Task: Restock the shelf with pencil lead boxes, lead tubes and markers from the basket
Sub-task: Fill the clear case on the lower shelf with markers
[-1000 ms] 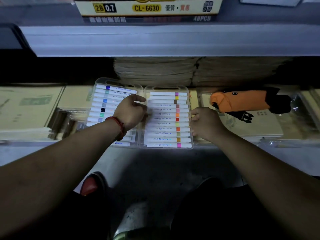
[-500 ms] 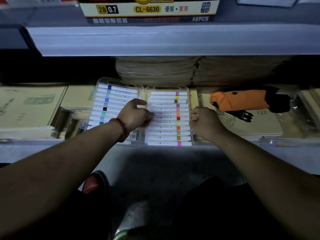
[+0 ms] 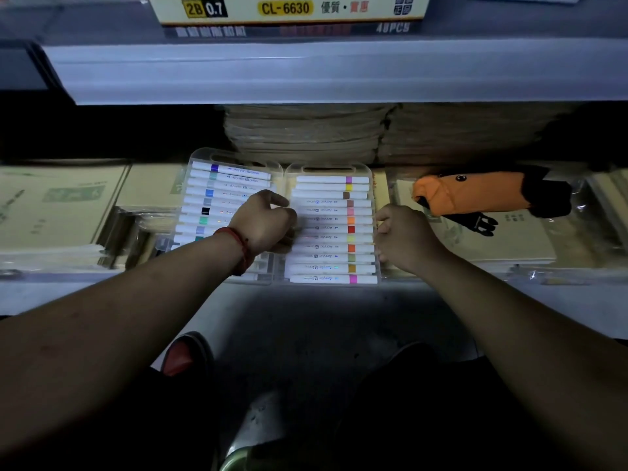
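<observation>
Two clear plastic cases of acrylic markers lie side by side on the lower shelf. The right marker case (image 3: pixel 334 229) holds white markers with pink, yellow, orange and red bands. My left hand (image 3: pixel 263 224) grips its left edge, fingers curled over the gap between the cases. My right hand (image 3: pixel 404 234) grips its right edge. The left marker case (image 3: pixel 221 195) shows blue, black and green bands and sits partly under my left wrist. A yellow pencil lead box (image 3: pixel 289 10) marked 2B 0.7 stands on the upper shelf.
Stacks of brown paper pads (image 3: pixel 306 134) fill the shelf behind the cases. An orange fish-shaped pouch (image 3: pixel 475 192) lies to the right on wrapped notebooks. Beige notebooks (image 3: pixel 57 205) lie to the left. The upper shelf edge (image 3: pixel 306 73) overhangs. My red slipper (image 3: pixel 183 355) shows on the floor below.
My left hand slid right from the left case onto the left edge of the right case. My right hand stayed on the right edge. The case shifted only slightly.
</observation>
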